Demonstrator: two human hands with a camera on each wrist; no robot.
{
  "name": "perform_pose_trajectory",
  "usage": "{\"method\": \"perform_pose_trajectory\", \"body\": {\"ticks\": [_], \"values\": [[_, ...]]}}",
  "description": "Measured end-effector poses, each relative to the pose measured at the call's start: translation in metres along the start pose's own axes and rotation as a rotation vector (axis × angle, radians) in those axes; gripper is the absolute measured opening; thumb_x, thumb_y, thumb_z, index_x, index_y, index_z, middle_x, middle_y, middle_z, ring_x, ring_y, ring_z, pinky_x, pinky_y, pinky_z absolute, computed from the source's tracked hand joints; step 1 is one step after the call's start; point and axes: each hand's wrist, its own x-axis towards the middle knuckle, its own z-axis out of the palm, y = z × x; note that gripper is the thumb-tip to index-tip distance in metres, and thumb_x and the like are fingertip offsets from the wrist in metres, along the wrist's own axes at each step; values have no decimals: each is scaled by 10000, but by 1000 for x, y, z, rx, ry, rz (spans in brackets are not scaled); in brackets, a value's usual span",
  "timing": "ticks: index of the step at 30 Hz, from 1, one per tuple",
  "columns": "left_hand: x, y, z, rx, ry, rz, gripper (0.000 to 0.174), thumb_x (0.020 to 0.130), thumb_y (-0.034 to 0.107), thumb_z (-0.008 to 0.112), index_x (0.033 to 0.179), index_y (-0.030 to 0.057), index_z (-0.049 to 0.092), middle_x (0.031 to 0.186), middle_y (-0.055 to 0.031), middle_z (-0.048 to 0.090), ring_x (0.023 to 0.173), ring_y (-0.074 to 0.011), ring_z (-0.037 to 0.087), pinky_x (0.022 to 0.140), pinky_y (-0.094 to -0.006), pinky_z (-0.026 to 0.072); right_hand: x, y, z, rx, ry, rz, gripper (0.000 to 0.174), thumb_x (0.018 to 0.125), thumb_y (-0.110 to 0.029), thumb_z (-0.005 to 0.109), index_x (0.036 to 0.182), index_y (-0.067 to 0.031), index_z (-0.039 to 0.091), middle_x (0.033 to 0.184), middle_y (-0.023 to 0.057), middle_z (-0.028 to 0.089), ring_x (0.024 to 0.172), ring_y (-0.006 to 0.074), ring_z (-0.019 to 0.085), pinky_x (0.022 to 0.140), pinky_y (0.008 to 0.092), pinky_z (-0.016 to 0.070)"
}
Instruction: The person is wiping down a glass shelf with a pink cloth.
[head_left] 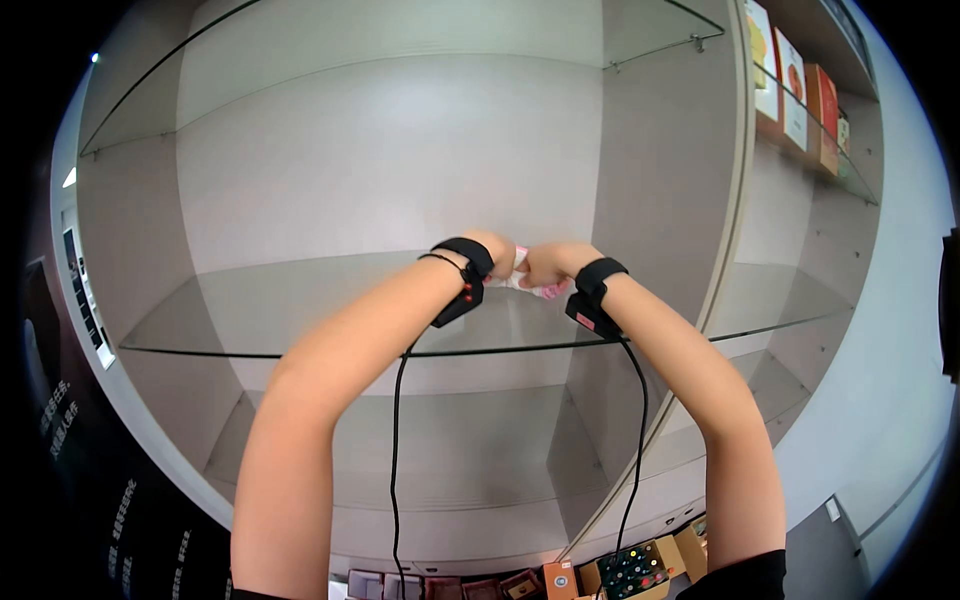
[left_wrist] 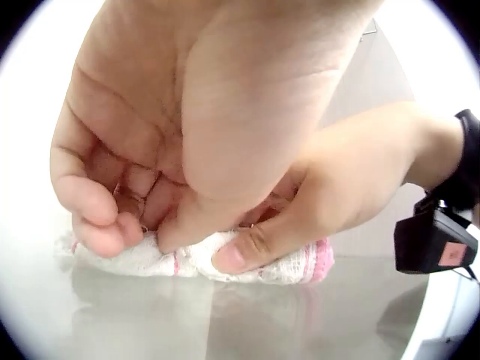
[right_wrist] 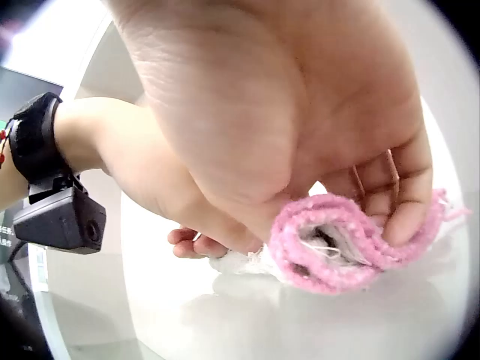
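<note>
A white cloth (head_left: 521, 282) with pink edging is bunched into a roll at the middle glass shelf. My left hand (head_left: 490, 250) grips its left part, fingers curled and thumb bent down against the fabric. Close beside it, my right hand (head_left: 556, 262) grips the other part; its thumb presses on the white cloth (left_wrist: 289, 271) in the left wrist view. From the right wrist view, the fuzzy pink end of the cloth (right_wrist: 322, 281) shows as an open coil under the right hand (right_wrist: 300, 97), with one tail spreading out right. The palms hide the back of the roll.
The glass shelf (head_left: 300, 310) has a dark front edge under both forearms. Another glass shelf (head_left: 400, 30) hangs above, and side panels (head_left: 660, 150) enclose the bay. Boxes (head_left: 792, 90) stand at upper right. A carton of bottles (head_left: 635, 575) sits below; black cables (head_left: 397, 470) hang from the wrists.
</note>
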Motion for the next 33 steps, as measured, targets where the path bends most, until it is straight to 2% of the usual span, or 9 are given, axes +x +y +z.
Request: {"method": "perform_pose_trajectory", "body": {"ticks": [6,9,19,20,21,27,30,32,33], "values": [[5,11,-4,9,-13,35,152,652,145,444,681,5,494,573,-57,503,462,-138,491,425,-236,401,-6,10,-6,114,-72,80,286,634,-308,525,860,-134,523,766,45,544,630,185,515,600,292,403],[4,-10,0,-88,-46,-2,161,665,169,416,665,23,484,549,-48,488,448,-133,469,425,-235,388,37,6,-2,11,-161,83,300,597,-300,557,853,-145,530,778,49,546,671,196,519,614,293,403],[-28,-68,17,-217,-16,-144,147,667,144,426,694,10,479,555,-61,481,457,-138,455,429,-242,388,65,-51,0,-67,0,-65,222,531,-109,487,741,-66,546,696,120,541,636,239,534,571,320,413],[-31,-67,18,-236,-34,-146,166,669,169,434,721,19,480,587,-68,486,456,-133,457,420,-237,385,63,-50,-1,-99,-39,-44,279,584,-164,481,861,-155,512,735,75,534,650,203,518,583,301,406],[-34,-64,19,-235,-41,-142,166,669,169,434,721,19,480,587,-68,486,456,-133,457,420,-237,385,59,-49,-2,-132,-80,-21,346,637,-219,475,982,-244,477,773,30,527,664,166,503,596,282,399],[-26,-8,18,-114,128,82,231,658,215,427,803,48,492,641,-61,514,489,-148,467,470,-260,393,22,10,3,-141,4,22,342,621,-158,447,955,-216,494,745,48,528,644,173,503,579,287,398],[-20,34,5,-57,108,158,263,660,247,440,817,42,489,675,-65,521,511,-156,468,494,-268,399,5,52,12,-156,-16,17,330,621,-143,438,941,-194,498,728,50,529,634,177,503,581,288,399],[-7,55,5,-37,99,149,289,663,278,445,821,40,490,690,-67,523,513,-161,466,503,-270,402,-3,78,22,-18,119,63,239,567,-120,500,790,-39,531,733,136,541,664,249,527,584,311,409],[-12,64,3,-48,118,152,290,661,276,445,809,31,492,684,-73,524,522,-171,472,505,-277,401,-15,80,22,-16,106,70,239,567,-120,500,790,-39,531,733,136,541,664,249,527,584,311,409]]}}
